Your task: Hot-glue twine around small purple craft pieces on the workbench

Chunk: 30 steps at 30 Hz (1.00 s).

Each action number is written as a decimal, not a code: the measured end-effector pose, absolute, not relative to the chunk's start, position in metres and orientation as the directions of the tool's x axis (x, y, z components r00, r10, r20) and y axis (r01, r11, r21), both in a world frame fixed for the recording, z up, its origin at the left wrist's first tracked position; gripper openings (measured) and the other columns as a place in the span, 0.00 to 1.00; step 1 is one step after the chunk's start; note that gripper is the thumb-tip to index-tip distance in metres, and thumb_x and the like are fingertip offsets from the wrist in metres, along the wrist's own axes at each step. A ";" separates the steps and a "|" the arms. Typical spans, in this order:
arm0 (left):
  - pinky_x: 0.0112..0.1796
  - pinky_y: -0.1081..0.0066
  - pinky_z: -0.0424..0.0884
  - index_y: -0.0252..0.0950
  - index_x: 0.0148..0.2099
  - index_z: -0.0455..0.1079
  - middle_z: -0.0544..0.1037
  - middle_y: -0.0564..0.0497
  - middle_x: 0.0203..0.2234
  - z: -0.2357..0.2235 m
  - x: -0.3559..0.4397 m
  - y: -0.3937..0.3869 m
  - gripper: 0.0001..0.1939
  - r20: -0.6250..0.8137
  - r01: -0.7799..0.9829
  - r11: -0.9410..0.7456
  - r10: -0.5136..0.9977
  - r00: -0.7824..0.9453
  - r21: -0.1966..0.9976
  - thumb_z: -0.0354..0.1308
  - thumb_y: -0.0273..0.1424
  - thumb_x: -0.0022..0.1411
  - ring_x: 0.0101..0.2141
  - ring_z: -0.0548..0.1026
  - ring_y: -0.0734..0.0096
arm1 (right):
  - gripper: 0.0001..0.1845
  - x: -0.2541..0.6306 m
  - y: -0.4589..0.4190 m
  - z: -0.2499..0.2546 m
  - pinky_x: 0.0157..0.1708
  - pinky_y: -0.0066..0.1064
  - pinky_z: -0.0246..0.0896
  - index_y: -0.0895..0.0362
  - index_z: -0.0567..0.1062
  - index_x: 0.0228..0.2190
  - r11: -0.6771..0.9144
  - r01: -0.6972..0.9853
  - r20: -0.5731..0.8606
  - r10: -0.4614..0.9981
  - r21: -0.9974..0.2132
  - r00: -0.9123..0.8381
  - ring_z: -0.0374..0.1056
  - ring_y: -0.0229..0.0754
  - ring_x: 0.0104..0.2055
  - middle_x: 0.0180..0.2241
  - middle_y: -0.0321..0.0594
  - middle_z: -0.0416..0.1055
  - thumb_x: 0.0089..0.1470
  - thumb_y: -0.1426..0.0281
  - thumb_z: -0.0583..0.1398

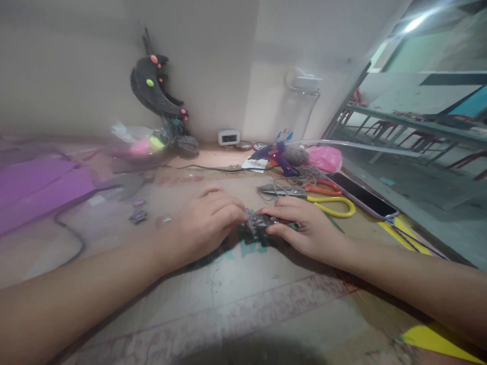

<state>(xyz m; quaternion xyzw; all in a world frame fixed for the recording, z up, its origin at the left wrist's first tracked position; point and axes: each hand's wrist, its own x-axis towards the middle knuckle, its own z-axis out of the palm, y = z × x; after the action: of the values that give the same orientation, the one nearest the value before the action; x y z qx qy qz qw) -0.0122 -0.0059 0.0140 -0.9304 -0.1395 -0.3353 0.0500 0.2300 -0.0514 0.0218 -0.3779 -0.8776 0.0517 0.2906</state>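
Note:
My left hand (205,220) and my right hand (304,225) meet at the middle of the table. Both pinch one small dark purple glittery craft piece (261,221) between their fingertips, just above the table top. The left fingers curl over its left end. The right thumb and fingers press on its right end. Most of the piece is hidden under the fingers.
Yellow-handled scissors (335,205), orange-handled pliers (323,187) and a phone (361,195) lie right of my hands. A blue glue gun (279,157), a digital clock (229,137) and a dark felt figure (158,91) stand behind. Purple sheets (38,187), a black cable (72,233) and small scraps (137,215) are at left.

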 end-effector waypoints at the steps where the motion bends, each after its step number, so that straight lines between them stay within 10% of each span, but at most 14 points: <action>1: 0.46 0.61 0.63 0.39 0.41 0.66 0.78 0.53 0.36 0.014 -0.012 -0.006 0.08 0.631 0.295 -0.955 0.234 0.740 0.007 0.50 0.21 0.63 0.36 0.74 0.72 | 0.15 0.230 -0.051 0.022 0.30 0.29 0.55 0.58 0.77 0.44 0.709 0.634 0.471 0.693 -0.308 -0.546 0.63 0.39 0.31 0.26 0.37 0.67 0.60 0.63 0.58; 18: 0.47 0.62 0.62 0.39 0.40 0.66 0.78 0.54 0.36 0.013 -0.012 -0.007 0.08 0.610 0.284 -0.957 0.254 0.751 0.049 0.50 0.21 0.63 0.37 0.74 0.72 | 0.14 0.230 -0.052 0.023 0.35 0.31 0.60 0.55 0.75 0.45 0.674 0.644 0.470 0.728 -0.361 -0.499 0.66 0.40 0.34 0.32 0.39 0.72 0.60 0.63 0.57; 25: 0.41 0.65 0.66 0.38 0.39 0.68 0.77 0.52 0.34 0.013 -0.009 -0.003 0.04 0.557 0.453 -0.801 0.598 0.577 0.391 0.54 0.32 0.64 0.37 0.73 0.67 | 0.15 0.235 -0.047 0.020 0.41 0.35 0.64 0.55 0.72 0.48 0.567 0.677 0.509 0.800 -0.469 -0.318 0.69 0.45 0.44 0.44 0.44 0.72 0.62 0.64 0.53; 30: 0.37 0.64 0.64 0.36 0.31 0.70 0.75 0.51 0.28 0.010 -0.007 0.006 0.13 0.452 0.552 -0.753 0.657 0.603 0.358 0.54 0.38 0.64 0.33 0.71 0.65 | 0.16 0.230 -0.050 0.022 0.40 0.36 0.63 0.56 0.71 0.50 0.642 0.698 0.462 0.747 -0.317 -0.478 0.68 0.44 0.40 0.36 0.43 0.72 0.63 0.66 0.52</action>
<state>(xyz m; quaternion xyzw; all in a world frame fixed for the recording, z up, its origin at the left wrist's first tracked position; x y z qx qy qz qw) -0.0065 0.0060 0.0104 -0.8907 -0.3396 -0.2882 -0.0910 0.2302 -0.0499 0.0220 -0.4207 -0.8587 0.0427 0.2897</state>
